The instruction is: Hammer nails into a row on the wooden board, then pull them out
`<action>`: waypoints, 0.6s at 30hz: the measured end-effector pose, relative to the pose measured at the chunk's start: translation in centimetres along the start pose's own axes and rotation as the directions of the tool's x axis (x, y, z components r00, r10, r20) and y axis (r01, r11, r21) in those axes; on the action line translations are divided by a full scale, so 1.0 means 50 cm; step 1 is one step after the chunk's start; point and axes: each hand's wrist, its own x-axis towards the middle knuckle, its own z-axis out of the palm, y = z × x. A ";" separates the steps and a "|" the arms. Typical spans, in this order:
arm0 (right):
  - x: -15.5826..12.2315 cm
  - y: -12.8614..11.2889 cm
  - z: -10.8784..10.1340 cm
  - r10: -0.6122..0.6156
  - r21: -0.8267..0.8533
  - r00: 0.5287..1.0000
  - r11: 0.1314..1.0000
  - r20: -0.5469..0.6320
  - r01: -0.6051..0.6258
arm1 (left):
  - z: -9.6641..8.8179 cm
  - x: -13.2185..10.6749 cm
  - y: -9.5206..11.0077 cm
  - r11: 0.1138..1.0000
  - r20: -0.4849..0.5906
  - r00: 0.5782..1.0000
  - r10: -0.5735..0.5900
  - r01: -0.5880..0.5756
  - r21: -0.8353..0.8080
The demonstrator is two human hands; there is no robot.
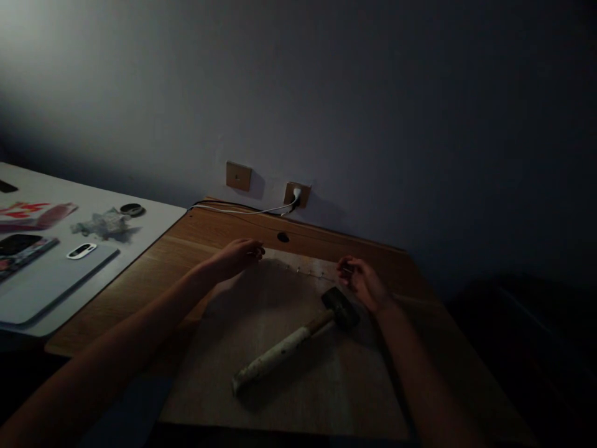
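1. Curling half-closed at far corners of the wooden board [275,302] are the left hand [243,255] and right hand [364,283]; their hold I cannot tell.
2. Apparent nails [298,270] stand between them.
3. The hammer [282,351] lies nearer, on the board.

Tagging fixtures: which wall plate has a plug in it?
The right plate of the two: a white plug sits in it, a white cable trailing leftward. The left plate shows no plug.

The bits [298,270] on the board [326,392] are too small to identify; the left edge cuts off the white table [156,218].
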 end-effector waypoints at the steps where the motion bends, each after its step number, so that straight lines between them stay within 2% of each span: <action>1: 0.004 0.002 0.005 0.013 -0.007 1.000 1.000 0.000 -0.013 | -0.001 0.001 -0.001 0.999 -0.011 1.000 -0.011 0.012 0.042; 3: 0.017 0.006 0.017 0.036 -0.063 0.999 0.997 0.004 -0.036 | -0.002 0.003 -0.001 0.972 -0.019 1.000 0.004 0.000 0.235; 4: 0.024 0.008 0.022 0.043 -0.108 0.999 0.993 0.006 -0.042 | -0.002 0.003 -0.001 0.929 -0.007 1.000 0.031 -0.026 0.368; 6: 0.036 0.010 0.031 0.048 -0.210 0.999 0.977 0.013 -0.044 | -0.001 0.002 -0.002 0.781 0.062 0.994 0.095 -0.113 0.614; 8: 0.044 0.009 0.038 0.049 -0.300 0.998 0.953 0.028 -0.039 | 0.004 0.001 -0.004 0.630 0.158 0.979 0.126 -0.202 0.750; 11: 0.048 0.000 0.042 0.051 -0.371 0.997 0.928 0.062 -0.025 | 0.012 -0.001 -0.006 0.454 0.265 0.953 0.145 -0.302 0.838; 14: 0.051 -0.013 0.041 0.044 -0.367 0.995 0.930 0.088 -0.009 | 0.018 -0.002 0.001 0.306 0.323 0.932 0.165 -0.359 0.881; 16: 0.054 -0.024 0.038 0.032 -0.331 0.995 0.943 0.090 0.000 | 0.024 -0.001 0.012 0.264 0.322 0.931 0.170 -0.358 0.896; 18: 0.055 -0.035 0.034 0.031 -0.271 0.996 0.962 0.083 -0.007 | 0.033 0.003 0.022 0.311 0.253 0.944 0.212 -0.310 0.898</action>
